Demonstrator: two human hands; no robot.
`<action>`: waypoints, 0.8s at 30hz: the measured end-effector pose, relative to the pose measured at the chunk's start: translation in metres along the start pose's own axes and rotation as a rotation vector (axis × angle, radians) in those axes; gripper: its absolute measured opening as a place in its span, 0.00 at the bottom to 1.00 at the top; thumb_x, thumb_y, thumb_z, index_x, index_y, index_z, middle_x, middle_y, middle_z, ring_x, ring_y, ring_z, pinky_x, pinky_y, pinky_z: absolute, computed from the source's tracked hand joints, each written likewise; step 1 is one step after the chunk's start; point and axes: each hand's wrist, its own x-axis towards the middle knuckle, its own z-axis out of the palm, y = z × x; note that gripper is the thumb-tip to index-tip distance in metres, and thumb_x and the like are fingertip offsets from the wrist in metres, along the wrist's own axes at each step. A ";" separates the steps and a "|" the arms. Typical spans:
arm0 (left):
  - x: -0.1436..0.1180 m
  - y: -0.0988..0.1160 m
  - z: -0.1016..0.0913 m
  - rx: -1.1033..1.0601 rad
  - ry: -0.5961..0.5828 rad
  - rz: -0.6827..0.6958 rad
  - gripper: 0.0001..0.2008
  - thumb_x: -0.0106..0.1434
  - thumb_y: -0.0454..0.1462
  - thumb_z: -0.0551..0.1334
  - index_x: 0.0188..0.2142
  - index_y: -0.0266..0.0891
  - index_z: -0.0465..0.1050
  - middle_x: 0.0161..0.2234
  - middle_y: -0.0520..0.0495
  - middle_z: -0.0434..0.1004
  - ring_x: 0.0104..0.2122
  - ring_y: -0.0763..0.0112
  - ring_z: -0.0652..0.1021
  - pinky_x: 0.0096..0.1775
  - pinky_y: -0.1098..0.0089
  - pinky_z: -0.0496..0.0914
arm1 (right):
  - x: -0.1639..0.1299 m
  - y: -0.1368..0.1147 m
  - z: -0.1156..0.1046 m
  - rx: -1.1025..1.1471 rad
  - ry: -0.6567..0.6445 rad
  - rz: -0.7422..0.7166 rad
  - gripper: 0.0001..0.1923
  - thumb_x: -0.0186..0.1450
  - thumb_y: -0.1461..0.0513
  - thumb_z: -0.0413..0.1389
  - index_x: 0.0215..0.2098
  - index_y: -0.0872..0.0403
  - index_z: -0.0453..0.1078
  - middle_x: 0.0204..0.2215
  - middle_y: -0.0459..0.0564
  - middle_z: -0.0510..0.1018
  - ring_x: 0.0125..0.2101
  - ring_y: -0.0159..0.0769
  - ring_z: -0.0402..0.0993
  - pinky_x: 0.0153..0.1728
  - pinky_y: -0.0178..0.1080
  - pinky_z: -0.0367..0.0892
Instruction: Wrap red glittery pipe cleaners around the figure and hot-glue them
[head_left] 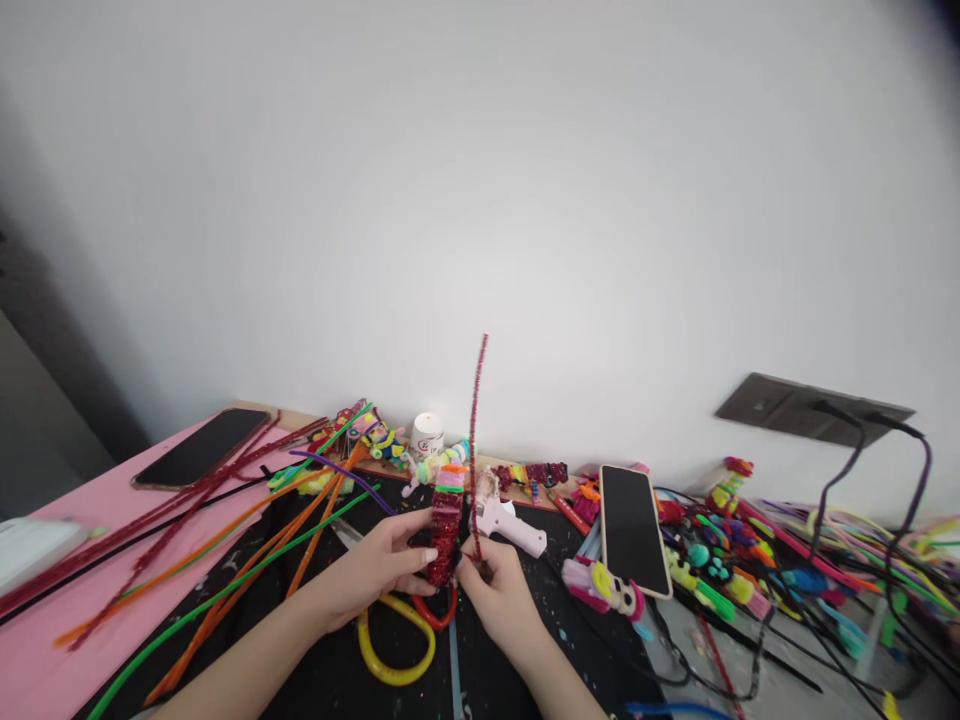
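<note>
Lower centre of the frame: the left hand (384, 562) grasps the red glittery piece (448, 522) upright — apparently to steady it — while the right hand (499, 592) pinches the red pipe cleaner (473, 440) low on its length, presumably for control.

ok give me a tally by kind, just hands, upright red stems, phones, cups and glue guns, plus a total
Hands: 2
Upright red stem: 1
Phones: 2
Cup: 1
Glue gun: 1
Total: 7
</note>
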 end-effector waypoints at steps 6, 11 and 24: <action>0.000 0.001 0.001 0.019 -0.001 -0.001 0.26 0.56 0.38 0.65 0.54 0.45 0.66 0.47 0.45 0.76 0.38 0.67 0.77 0.39 0.67 0.74 | -0.001 0.003 -0.002 -0.006 -0.025 -0.009 0.15 0.63 0.56 0.51 0.21 0.55 0.62 0.18 0.42 0.61 0.21 0.29 0.53 0.24 0.33 0.55; -0.002 0.003 0.002 0.029 -0.012 -0.007 0.25 0.56 0.38 0.65 0.55 0.44 0.66 0.47 0.45 0.76 0.40 0.67 0.77 0.38 0.68 0.74 | 0.000 0.004 -0.001 -0.005 -0.037 -0.015 0.15 0.63 0.58 0.50 0.20 0.54 0.59 0.19 0.41 0.59 0.21 0.28 0.51 0.23 0.32 0.53; -0.002 0.000 0.001 0.023 -0.009 -0.006 0.24 0.57 0.37 0.65 0.54 0.45 0.67 0.45 0.47 0.77 0.39 0.69 0.76 0.39 0.69 0.74 | 0.001 0.001 -0.001 -0.043 -0.042 -0.040 0.13 0.62 0.62 0.48 0.20 0.54 0.56 0.18 0.40 0.56 0.21 0.27 0.50 0.22 0.32 0.50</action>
